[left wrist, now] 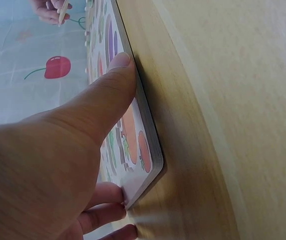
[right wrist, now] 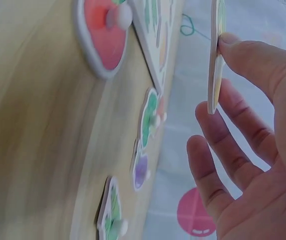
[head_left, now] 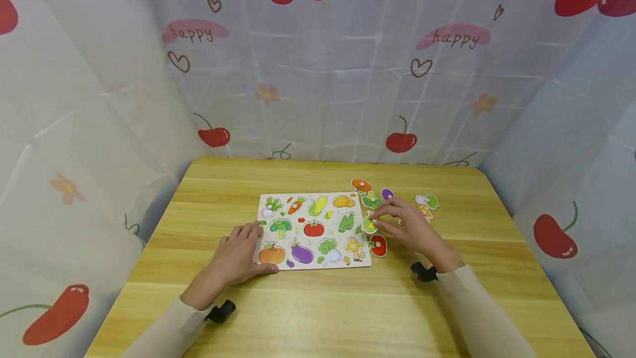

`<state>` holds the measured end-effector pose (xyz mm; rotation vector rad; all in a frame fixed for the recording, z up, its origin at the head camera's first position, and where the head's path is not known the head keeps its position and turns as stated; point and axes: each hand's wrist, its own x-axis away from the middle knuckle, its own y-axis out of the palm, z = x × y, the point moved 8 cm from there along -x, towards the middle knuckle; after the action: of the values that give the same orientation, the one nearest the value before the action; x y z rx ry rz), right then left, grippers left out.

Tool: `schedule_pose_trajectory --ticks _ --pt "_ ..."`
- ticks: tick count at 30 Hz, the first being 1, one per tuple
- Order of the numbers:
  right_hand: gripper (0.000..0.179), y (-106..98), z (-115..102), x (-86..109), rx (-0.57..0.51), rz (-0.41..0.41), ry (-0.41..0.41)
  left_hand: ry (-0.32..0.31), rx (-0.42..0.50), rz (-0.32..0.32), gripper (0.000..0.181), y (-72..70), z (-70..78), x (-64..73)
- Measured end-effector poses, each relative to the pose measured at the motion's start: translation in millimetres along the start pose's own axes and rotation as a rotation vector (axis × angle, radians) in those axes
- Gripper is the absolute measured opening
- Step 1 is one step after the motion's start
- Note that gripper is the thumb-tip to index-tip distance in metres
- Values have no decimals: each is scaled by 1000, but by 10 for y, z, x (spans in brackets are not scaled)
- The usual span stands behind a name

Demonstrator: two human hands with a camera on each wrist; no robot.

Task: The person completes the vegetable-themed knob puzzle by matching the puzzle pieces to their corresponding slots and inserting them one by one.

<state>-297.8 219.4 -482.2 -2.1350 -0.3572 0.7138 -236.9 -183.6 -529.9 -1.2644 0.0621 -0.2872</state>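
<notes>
The thin, flat yellow-and-green vegetable piece with a pale, wood-like edge [head_left: 367, 226] is raised at the right end of the white rectangular picture board [head_left: 312, 263], at about three o'clock from the board's middle. We judge that it is light and stiff and will not bend. Its printed face may be a little slippery, but we think it is not fragile. The red tomato-shaped flat piece [head_left: 379, 246] lies on the table at five o'clock from it and carries a small white round knob [right wrist: 124, 16]. If the held piece has the same knob, that is the best place for taking hold; we cannot see it, perhaps because the fingers cover it.

The right hand [head_left: 409, 225] pinches the piece near its upper part, with the thumb against the printed face; the opening is only as wide as the piece needs. The other fingers are loosely bent and apart from one another, below the grip.

The left hand [head_left: 238, 253] is spread wide at about eight o'clock of the board. Its thumb lies across the near edge and its fingers touch the left edge, so we suppose that it steadies the board.
</notes>
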Motion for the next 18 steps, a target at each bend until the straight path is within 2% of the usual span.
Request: schedule_pose_trajectory --ticks 14,18 --pt "11 235 -111 -289 -52 -47 -8 0 -1 0 116 -8 10 38" --pt "11 293 -118 -366 -85 -63 11 4 -1 4 115 -14 15 35"
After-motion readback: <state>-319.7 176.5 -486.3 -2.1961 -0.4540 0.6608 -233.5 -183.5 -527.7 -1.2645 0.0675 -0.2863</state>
